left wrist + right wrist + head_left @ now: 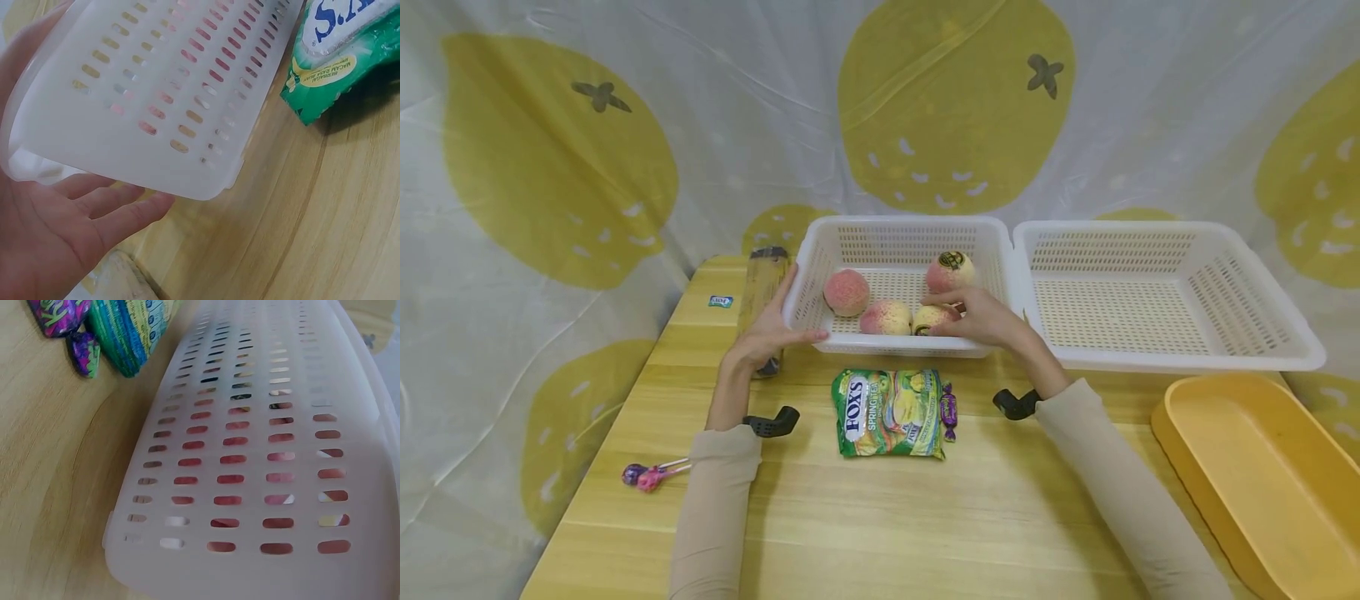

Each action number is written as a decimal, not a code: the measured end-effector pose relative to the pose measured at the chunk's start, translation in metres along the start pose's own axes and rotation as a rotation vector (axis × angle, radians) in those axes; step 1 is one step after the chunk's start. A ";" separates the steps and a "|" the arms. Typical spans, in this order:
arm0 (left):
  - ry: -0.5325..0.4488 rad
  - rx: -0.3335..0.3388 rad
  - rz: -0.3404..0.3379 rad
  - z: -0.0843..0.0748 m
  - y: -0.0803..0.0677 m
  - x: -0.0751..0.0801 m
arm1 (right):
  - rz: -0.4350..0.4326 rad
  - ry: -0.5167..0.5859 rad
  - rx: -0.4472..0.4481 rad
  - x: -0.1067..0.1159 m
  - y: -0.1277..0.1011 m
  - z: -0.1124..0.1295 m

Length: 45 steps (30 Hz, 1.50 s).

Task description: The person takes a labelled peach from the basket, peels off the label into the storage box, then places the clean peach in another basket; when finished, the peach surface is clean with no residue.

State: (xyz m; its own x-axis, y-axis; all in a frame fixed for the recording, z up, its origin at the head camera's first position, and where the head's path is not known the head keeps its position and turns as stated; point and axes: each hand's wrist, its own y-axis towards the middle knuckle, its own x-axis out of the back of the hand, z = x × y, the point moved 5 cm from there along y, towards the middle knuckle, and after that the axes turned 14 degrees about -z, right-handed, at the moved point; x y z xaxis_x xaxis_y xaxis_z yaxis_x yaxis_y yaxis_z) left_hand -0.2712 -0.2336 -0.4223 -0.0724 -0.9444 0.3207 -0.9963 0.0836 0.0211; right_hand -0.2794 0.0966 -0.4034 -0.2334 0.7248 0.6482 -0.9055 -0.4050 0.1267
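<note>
Plain beige sleeves (pixel 718 508), folded cuffs (pixel 727 446), black wrist cameras (pixel 786 421)

The wooden table (pixel 850 521) bears two white baskets (pixel 910 343), a yellow tub (pixel 1240 471), a candy bag (pixel 889 414) and lollipops (pixel 643 477).

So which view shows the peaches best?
The head view: it looks down into the left basket, where all four peaches show, one partly covered by the right hand. Both wrist views face the basket's side, so only pinkish bits appear through its slots.
</note>
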 end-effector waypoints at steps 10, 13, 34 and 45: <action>-0.038 0.007 -0.003 0.001 0.004 -0.003 | -0.135 0.004 -0.113 0.011 -0.005 -0.003; -0.039 0.008 -0.003 0.000 0.006 -0.003 | -0.216 0.085 -0.162 0.018 -0.008 -0.003; -0.032 0.029 -0.010 0.003 0.006 0.000 | -0.297 0.594 -0.457 0.073 -0.112 0.023; -0.056 0.025 0.001 0.002 0.005 0.000 | -0.280 0.523 -0.564 0.034 -0.172 -0.023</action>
State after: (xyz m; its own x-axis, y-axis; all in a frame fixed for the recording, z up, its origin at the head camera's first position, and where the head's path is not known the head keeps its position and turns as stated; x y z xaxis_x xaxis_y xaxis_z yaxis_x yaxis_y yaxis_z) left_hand -0.2759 -0.2342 -0.4244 -0.0757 -0.9606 0.2674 -0.9970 0.0778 -0.0029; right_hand -0.1399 0.2037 -0.4199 0.0193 0.9803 0.1964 -0.9643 0.0701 -0.2554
